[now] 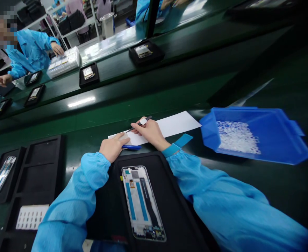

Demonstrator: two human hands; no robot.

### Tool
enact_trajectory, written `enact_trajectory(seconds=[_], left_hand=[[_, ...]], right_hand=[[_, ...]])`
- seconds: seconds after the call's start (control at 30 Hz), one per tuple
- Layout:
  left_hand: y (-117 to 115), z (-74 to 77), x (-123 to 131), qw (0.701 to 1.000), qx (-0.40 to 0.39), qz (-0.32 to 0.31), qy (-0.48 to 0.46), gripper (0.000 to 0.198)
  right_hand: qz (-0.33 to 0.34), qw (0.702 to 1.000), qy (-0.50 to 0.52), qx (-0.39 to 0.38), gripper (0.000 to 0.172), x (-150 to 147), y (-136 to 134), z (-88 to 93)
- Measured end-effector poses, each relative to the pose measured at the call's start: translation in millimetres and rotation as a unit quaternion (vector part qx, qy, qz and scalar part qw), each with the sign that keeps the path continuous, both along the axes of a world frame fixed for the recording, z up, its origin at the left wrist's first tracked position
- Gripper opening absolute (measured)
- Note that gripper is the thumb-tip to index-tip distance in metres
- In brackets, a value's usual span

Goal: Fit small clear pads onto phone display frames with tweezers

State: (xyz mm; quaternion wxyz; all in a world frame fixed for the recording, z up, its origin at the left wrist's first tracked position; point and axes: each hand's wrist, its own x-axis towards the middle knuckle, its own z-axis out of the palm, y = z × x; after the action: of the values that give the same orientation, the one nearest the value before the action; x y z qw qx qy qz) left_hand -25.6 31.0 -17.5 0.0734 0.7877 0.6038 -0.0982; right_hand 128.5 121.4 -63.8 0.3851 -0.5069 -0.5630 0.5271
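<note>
A dark green bench carries everything, its near edge mostly covered. Toward that edge, at the middle, lies a large black tray. Beyond its far end, a white paper lies flat and slanting, its right corner next to a blue bin on the bench's right part. On the left part rests a black divided tray, with a smaller black tray against its left side. Along the far side runs a glossy strip bearing five black trays, with a clear plastic stack near its far edge.
</note>
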Motion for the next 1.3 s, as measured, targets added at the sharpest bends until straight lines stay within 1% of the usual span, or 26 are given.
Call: enact_trajectory(seconds=[0.07, 0.13, 0.2, 0.27, 0.33, 0.37, 0.4, 0.43, 0.47, 0.53, 0.57, 0.63, 0.83, 1.03, 1.3], left_hand=[[1, -0.1, 0, 1.0, -0.003, 0.004, -0.002, 0.044], [1, -1.1, -3, 1.0, -0.008, 0.011, -0.013, 0.043], [1, -1.9, -7, 0.999, -0.006, 0.025, -0.047, 0.042], [0, -0.8, -12, 0.991, 0.03, 0.056, -0.114, 0.041], [-5, 3.6, -13, 0.971, 0.083, 0.101, -0.201, 0.036], [-7, 7.1, -12, 0.958, 0.089, 0.122, -0.243, 0.032], [-10, 11.2, -10, 0.949, 0.073, 0.135, -0.276, 0.028], [-14, 15.5, -6, 0.943, 0.035, 0.136, -0.301, 0.024], [-17, 19.6, -2, 0.941, -0.018, 0.126, -0.314, 0.024], [-22, 26.2, 7, 0.939, -0.118, 0.093, -0.308, 0.027], [-24, 28.4, 10, 0.94, -0.148, 0.079, -0.297, 0.027], [-26, 30.4, 15, 0.945, -0.171, 0.067, -0.271, 0.025], [-25, 31.0, 17, 0.954, -0.182, 0.059, -0.231, 0.025], [-23, 31.6, 16, 0.951, -0.194, 0.052, -0.236, 0.024], [-24, 26.9, 15, 0.949, -0.186, 0.047, -0.251, 0.025]], right_hand=[[-0.012, 0.999, 0.031, -0.016, 0.019, 1, 4, 3.3], [-0.038, 0.997, 0.062, -0.028, 0.023, 9, 4, 9.1], [-0.07, 0.993, 0.088, -0.031, 0.029, 23, -5, 16.1], [-0.097, 0.99, 0.104, -0.023, 0.035, 40, -28, 22.8], [-0.103, 0.99, 0.095, 0.001, 0.04, 56, -60, 28.4], [-0.092, 0.993, 0.077, 0.016, 0.04, 61, -78, 30.6], [-0.078, 0.995, 0.052, 0.029, 0.038, 64, -95, 32.3], [-0.06, 0.997, 0.028, 0.039, 0.037, 65, -110, 33.3], [-0.045, 0.998, 0.007, 0.048, 0.035, 65, -123, 33.6], [-0.03, 0.997, -0.022, 0.068, 0.034, 62, -137, 32.1], [-0.028, 0.996, -0.032, 0.078, 0.033, 61, -140, 30.8], [-0.028, 0.994, -0.052, 0.095, 0.032, 58, -140, 28.1], [-0.003, 0.992, -0.093, 0.084, 0.03, 56, -133, 26.1], [-0.008, 0.99, -0.107, 0.089, 0.029, 54, -137, 23.7], [-0.008, 0.987, -0.118, 0.109, 0.033, 53, -138, 22.8]])
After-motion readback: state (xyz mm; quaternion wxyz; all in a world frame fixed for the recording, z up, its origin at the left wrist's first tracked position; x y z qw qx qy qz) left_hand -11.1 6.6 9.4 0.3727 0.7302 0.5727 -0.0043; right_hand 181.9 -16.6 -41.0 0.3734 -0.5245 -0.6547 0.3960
